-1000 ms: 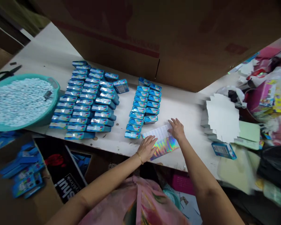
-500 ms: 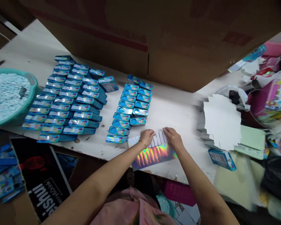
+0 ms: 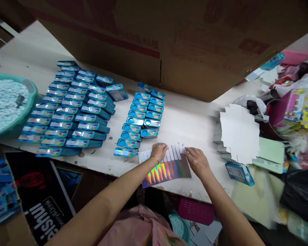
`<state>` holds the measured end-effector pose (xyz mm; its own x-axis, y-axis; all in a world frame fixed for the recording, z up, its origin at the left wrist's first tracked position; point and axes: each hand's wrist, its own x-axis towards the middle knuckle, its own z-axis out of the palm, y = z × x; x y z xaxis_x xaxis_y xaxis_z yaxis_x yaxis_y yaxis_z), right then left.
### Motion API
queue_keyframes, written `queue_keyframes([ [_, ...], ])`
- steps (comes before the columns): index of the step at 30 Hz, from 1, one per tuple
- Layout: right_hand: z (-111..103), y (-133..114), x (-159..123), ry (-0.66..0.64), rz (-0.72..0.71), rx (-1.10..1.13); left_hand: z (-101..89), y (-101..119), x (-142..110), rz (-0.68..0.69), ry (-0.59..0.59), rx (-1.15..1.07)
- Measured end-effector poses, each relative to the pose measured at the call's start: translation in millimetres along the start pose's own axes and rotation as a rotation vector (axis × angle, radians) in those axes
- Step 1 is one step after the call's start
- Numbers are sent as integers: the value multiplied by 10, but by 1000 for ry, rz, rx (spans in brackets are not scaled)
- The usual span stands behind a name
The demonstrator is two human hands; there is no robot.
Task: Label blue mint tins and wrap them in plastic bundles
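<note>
A shiny rainbow sticker sheet with a row of narrow clear-white strips along its far side lies near the table's front edge. My left hand rests on the strips, fingers curled and pressed together at the sheet; what lies under them is hidden. At the sheet's far right corner, my right hand pinches the end of a thin sticker strip, which looks slightly raised. Just left of the sheet, two columns of small blue boxes stand on end, their printed tops facing up.
More blue boxes stand in rows to the left, beside a teal basin of small pale pieces. A large cardboard box blocks the back. On the right are stacked white cartons, a single blue box and bagged clutter.
My right hand has moved slightly right and towards me, off the sheet's strips, with a strip end at its fingertips. My left hand stays on the sheet. The view has shifted a little.
</note>
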<state>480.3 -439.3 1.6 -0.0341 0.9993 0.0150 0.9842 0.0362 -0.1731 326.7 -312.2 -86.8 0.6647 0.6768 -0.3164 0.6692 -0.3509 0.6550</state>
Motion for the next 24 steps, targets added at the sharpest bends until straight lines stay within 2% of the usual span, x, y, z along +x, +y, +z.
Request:
queue_keyframes([
  [4, -635, -293, -16, -37, 184, 87, -35, 81, -83, 32, 78, -39],
  [7, -843, -460, 104, -32, 377, 298, -206, 167, -276, 92, 156, -387],
  [11, -708, -599, 374, -24, 583, 620, -589, 203, -630, 25, -1, -1098],
  [13, -579, -689, 518, -24, 617, 769, -784, 172, -771, -29, -17, -1253],
  [18, -379, -1013, 852, -40, 618, 905, -1144, -24, -897, -124, 132, -1167],
  [24, -96, -1397, 1288, -24, 621, 1071, -1457, -494, -868, -202, 340, -1095],
])
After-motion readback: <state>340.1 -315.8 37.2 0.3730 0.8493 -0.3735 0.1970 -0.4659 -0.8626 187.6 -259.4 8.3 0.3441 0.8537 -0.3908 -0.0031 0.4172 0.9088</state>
